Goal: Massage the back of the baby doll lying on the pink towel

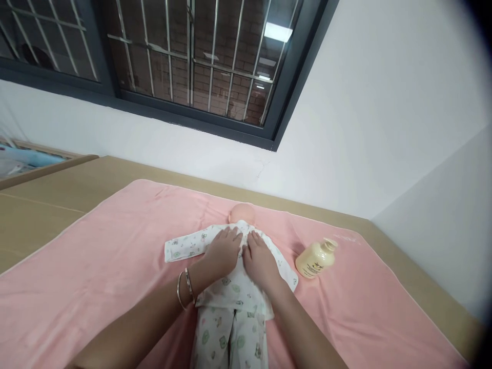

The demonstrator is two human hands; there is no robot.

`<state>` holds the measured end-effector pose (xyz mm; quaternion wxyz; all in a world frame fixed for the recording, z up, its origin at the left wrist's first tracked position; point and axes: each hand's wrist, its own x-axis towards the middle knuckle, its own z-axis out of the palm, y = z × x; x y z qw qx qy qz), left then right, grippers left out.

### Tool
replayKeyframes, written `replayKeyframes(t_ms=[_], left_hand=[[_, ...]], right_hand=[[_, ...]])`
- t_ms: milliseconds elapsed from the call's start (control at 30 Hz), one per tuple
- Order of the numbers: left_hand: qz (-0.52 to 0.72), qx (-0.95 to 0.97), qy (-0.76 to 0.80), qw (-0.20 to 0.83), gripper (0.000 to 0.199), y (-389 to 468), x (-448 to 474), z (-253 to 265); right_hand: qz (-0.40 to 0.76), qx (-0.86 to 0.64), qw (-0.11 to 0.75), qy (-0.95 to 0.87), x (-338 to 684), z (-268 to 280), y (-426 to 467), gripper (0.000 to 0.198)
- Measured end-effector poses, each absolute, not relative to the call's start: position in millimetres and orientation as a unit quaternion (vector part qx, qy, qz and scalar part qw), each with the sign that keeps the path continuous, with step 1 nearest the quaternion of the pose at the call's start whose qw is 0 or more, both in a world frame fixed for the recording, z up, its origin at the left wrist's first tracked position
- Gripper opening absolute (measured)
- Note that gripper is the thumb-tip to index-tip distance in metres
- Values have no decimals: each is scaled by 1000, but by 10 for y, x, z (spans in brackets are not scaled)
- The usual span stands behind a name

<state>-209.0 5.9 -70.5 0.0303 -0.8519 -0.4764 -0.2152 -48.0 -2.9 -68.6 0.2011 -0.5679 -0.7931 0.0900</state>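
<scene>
A baby doll lies on its back, its smooth head toward the wall. It wears a white printed top and matching trousers. One sleeve stretches out to the left, while the other slants down to the right, partly behind my arm. My left hand rests flat on the left side of the chest, fingers extended. On the right side of the chest lies my right hand, fingers also stretched toward the collar. The two hands are close together but apart. Two bracelets circle my left wrist.
Beneath the doll a pink blanket covers much of a wooden surface. A pale yellow pump bottle stands to the right of the doll. Behind rise a white wall and a dark-framed window with bars. Folded items sit at the far left.
</scene>
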Motion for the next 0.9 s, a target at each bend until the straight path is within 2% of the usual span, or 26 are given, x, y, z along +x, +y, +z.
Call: replayKeyframes(t_ms=[167, 300, 500, 600, 767, 900], left_hand=[[-211, -861, -463, 9, 34, 120, -2146, -658], [-241, -820, -519, 11, 45, 264, -2180, -809], [-235, -825, -512, 44, 39, 140, -2002, -888], [-260, -839, -477, 27, 34, 126, -1980, -852], [-346, -781, -520, -7, 41, 291, -2054, -977], [-372, -768, -520, -49, 45, 367, -2080, -1135]], right_hand=[[110, -568, 209, -788, -471, -652, -57, 49], [126, -560, 251, -780, -333, -810, 243, 55], [45, -569, 267, -776, -534, -967, 103, 49], [1, -579, 271, -769, -640, -988, -19, 48], [72, -552, 295, -777, -487, -1016, 156, 52], [77, -529, 307, -788, -376, -1042, 269, 55]])
